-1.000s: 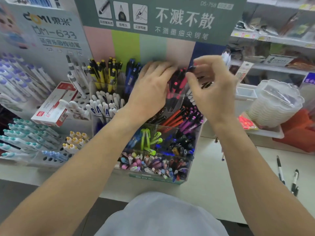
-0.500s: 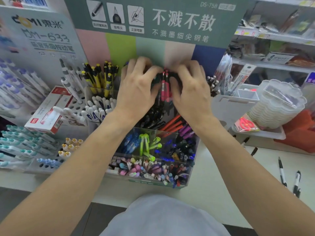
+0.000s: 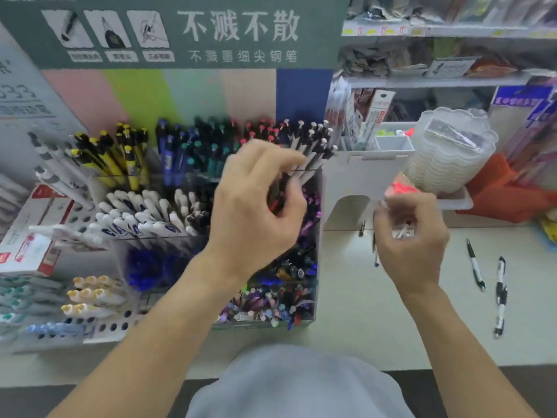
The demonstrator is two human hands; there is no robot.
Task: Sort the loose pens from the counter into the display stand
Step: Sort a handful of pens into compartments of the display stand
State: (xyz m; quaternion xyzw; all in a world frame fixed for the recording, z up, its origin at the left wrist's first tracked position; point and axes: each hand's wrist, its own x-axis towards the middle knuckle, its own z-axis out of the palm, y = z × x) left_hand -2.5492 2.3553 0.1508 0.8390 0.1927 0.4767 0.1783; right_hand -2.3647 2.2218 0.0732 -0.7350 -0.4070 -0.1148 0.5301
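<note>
Reaching over the display stand (image 3: 265,325) | my left hand (image 3: 256,206) pinches dark pens there, steadying the row | right hand (image 3: 411,239) clenched round a loose pen (blurred) | more loose pens (image 3: 476,267) wait on counter (image 3: 376,327)

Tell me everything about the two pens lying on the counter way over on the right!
The two loose pens lie flat on the pale counter, right of the right hand. Both look plastic, with white barrels, black grips and black clips. They lie lengthwise, roughly side by side, apart from each other. No hand touches them. The image is too blurry to read any print.
</note>
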